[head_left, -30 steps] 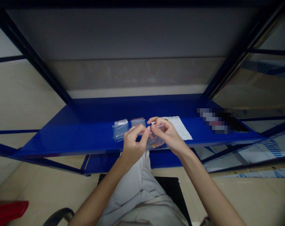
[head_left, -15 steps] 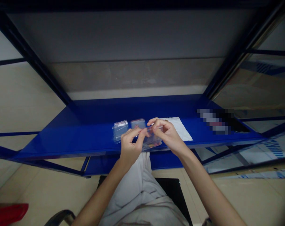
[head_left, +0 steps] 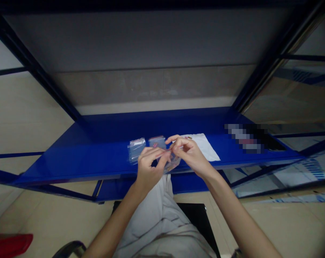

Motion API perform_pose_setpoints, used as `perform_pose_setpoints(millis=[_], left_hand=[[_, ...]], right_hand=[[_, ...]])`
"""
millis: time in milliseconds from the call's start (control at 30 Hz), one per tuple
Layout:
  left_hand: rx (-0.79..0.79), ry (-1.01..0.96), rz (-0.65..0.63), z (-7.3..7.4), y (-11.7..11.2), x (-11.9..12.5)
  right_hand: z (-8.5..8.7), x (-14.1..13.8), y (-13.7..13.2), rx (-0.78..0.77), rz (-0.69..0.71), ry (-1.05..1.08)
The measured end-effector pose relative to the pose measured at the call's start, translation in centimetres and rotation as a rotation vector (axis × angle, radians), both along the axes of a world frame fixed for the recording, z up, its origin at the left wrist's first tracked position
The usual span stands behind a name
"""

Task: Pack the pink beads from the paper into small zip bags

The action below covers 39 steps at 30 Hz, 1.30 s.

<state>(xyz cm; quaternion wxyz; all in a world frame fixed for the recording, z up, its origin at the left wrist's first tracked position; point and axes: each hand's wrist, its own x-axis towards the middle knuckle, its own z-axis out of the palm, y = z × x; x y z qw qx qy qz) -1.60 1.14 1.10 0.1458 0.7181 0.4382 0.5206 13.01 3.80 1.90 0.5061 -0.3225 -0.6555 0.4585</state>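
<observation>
Pinching a clear plastic bag [head_left: 173,163] between both hands, right over the front edge of the blue shelf [head_left: 71,159]! The right hand [head_left: 189,152] has its fingertips clamped on the bag's top edge, and the left hand [head_left: 148,166] grips from the other side, thumb and fingers together. That edge runs crosswise between them, the bag sagging below, closer under the right hand. Just left on the shelf lie a flat bag [head_left: 137,150] and a second flat bag [head_left: 157,142]; a white sheet [head_left: 205,147] lies to the right.
</observation>
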Motion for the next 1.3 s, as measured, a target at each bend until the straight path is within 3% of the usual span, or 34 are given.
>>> perform_pose_setpoints(millis=[167, 567, 933, 1300], left_hand=[[0.029, 0.008, 0.037, -0.1, -0.3, -0.2], [0.131, 0.087, -0.031, -0.6, -0.5, -0.9], [0.213, 0.080, 0.016, -0.9, -0.2, -0.4], [0.167, 0.096, -0.013, -1.2, -0.7, -1.1]], right_hand=[[-0.3, 0.4, 0.4, 0.004, -0.048, -0.028], [-0.2, 0.4, 0.3, -0.028, -0.040, -0.098], [-0.3, 0.1, -0.2, 0.043, 0.059, -0.057], [0.1, 0.5, -0.1, 0.038, 0.023, -0.150]])
